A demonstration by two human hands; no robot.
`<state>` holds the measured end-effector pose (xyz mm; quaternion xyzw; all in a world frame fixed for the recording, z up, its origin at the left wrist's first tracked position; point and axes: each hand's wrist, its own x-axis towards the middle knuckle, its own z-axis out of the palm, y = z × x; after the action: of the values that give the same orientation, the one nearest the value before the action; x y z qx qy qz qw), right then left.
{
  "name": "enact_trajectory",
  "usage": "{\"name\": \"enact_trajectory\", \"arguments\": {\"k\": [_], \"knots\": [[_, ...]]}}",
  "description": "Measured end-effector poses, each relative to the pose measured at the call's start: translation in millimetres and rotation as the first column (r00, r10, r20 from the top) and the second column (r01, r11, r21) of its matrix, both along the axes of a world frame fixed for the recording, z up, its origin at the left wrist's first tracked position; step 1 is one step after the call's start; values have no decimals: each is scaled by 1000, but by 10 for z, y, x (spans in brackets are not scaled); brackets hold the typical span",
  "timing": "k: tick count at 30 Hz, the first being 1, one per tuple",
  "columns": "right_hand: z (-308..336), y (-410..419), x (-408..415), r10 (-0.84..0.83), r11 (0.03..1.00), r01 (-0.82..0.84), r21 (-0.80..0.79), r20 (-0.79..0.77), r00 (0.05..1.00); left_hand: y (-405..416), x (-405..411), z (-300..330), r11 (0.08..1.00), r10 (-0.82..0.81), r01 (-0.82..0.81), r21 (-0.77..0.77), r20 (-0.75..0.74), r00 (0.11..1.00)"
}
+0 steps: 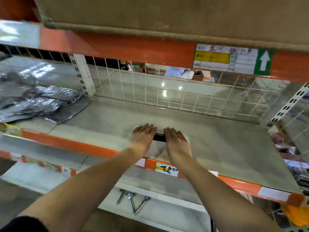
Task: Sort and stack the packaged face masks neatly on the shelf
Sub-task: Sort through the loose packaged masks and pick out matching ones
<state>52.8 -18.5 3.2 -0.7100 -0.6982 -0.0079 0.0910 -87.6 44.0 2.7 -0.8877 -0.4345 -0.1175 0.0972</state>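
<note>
Clear-wrapped mask pack (pixel 159 139) flat on grey shelf (pixel 217 144), near its orange front edge (pixel 70 144). Left hand (pixel 144 135) and right hand (pixel 175 139) pressed flat on top, fingers straight and close together. Dark packs (pixel 38 104) heaped far left.

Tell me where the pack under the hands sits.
The mask pack lies flat near the front edge of the grey shelf, centre of the head view, pressed under the left hand and right hand, above a yellow label.

Head view, downward onto shelf (pixel 209 139)
</note>
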Motion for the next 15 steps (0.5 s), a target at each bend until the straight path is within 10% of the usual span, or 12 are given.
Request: {"name": "enact_trajectory", "arguments": {"k": [15], "knots": [[127,585,-1772,390,914,-389,114,17,921,171,-1969,127,982,176,-184,45,140,974]]}}
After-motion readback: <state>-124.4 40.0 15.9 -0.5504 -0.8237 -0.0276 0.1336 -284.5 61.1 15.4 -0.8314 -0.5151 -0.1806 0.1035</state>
